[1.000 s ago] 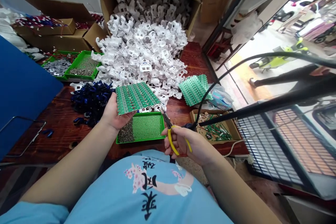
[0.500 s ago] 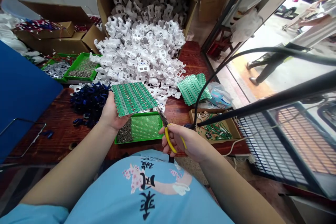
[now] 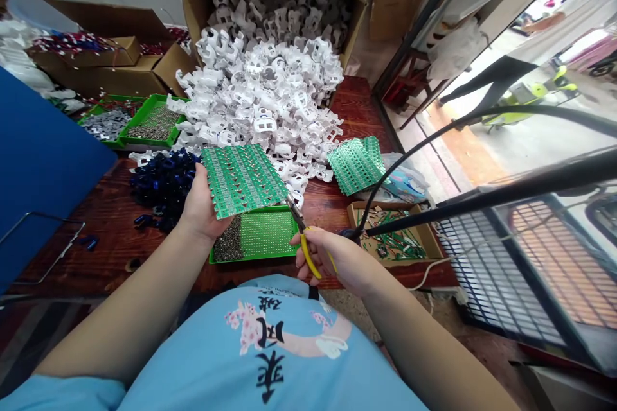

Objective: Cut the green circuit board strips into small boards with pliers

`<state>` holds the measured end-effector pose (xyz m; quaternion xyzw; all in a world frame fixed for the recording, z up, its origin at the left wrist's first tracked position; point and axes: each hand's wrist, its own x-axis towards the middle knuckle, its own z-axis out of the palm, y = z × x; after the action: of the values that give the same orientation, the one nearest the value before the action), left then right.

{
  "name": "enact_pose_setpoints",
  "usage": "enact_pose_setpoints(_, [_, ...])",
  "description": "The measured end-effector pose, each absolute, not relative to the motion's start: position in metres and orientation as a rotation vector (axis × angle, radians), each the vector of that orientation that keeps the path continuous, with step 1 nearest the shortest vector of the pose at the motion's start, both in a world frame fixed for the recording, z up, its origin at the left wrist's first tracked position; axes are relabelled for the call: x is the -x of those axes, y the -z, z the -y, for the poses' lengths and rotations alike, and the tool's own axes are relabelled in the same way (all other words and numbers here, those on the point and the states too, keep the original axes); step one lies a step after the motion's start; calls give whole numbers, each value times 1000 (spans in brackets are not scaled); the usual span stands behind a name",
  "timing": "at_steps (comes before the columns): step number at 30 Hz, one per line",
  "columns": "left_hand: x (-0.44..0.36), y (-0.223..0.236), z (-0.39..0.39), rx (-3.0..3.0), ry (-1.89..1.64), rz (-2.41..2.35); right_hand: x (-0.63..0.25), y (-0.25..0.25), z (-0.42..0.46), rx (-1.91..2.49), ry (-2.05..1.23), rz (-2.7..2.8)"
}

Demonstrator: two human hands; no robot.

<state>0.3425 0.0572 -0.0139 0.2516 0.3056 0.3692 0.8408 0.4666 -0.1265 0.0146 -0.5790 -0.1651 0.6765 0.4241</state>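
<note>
My left hand [image 3: 201,205] grips the left edge of a green circuit board panel [image 3: 243,180], its fingers partly hidden beneath. Rows of small parts run across the panel, which is held tilted above a green tray [image 3: 270,236]. Yellow-handled pliers [image 3: 308,250] are in my right hand [image 3: 332,257], fingers wrapped round the handles. The metal jaws meet the panel's right corner; whether they grip its edge I cannot tell. Small dark metal parts [image 3: 228,241] fill the left end of the tray below.
White plastic parts [image 3: 270,90] spill from a cardboard box [image 3: 359,13]. Dark blue parts [image 3: 161,186] are heaped at left. More green panels [image 3: 354,166] lie at right, near a shallow box [image 3: 436,247] of green scraps. A black cable [image 3: 409,135] arches across the right side.
The plier handles have closed together somewhat, and the jaws have come to the panel's corner. The panel has shifted slightly left and tilted more toward me. Outside, a passer-by has moved.
</note>
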Motion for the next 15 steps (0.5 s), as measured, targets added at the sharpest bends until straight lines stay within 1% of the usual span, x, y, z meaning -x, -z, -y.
enact_pose_setpoints(9, [-343, 7, -47, -538, -705, -596, -461, -9, 120, 1500, -1645, 445])
enact_pose_setpoints(15, [-344, 4, -50, -524, -661, -561, -457, -10, 121, 1556, -1535, 480])
